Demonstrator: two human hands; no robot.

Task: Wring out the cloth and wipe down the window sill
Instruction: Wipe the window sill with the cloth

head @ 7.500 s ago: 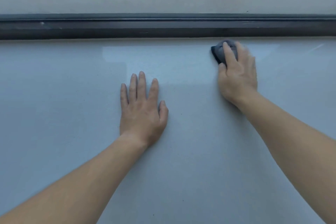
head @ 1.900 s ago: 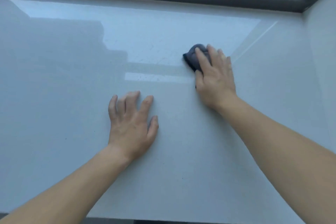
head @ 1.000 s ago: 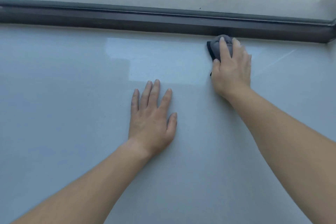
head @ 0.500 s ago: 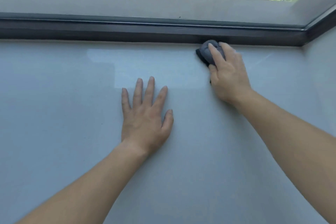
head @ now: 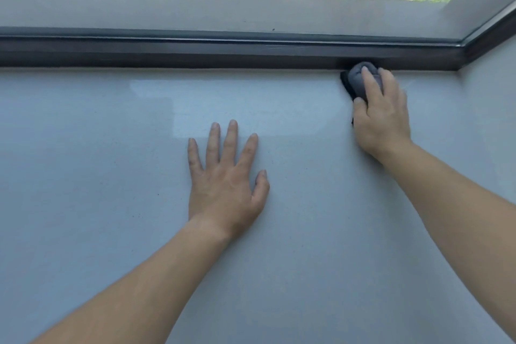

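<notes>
The pale grey window sill (head: 83, 176) fills most of the view. A bunched dark grey cloth (head: 356, 79) lies at the sill's far edge, against the dark window frame (head: 195, 53) and close to the right corner. My right hand (head: 381, 117) covers the cloth, fingers draped over the wad and thumb tucked at its left side, pressing it onto the sill. Only the cloth's far left part shows past the fingers. My left hand (head: 226, 181) lies flat on the middle of the sill, fingers spread, holding nothing.
The side wall (head: 491, 86) meets the sill at the right, a short way beyond the cloth. Behind the frame is the window glass, with an outer ledge, parked cars and trees outside. Small dark specks dot the sill surface.
My right hand has slid the cloth to the right along the window frame, closer to the corner. My left hand has stayed flat in the same place.
</notes>
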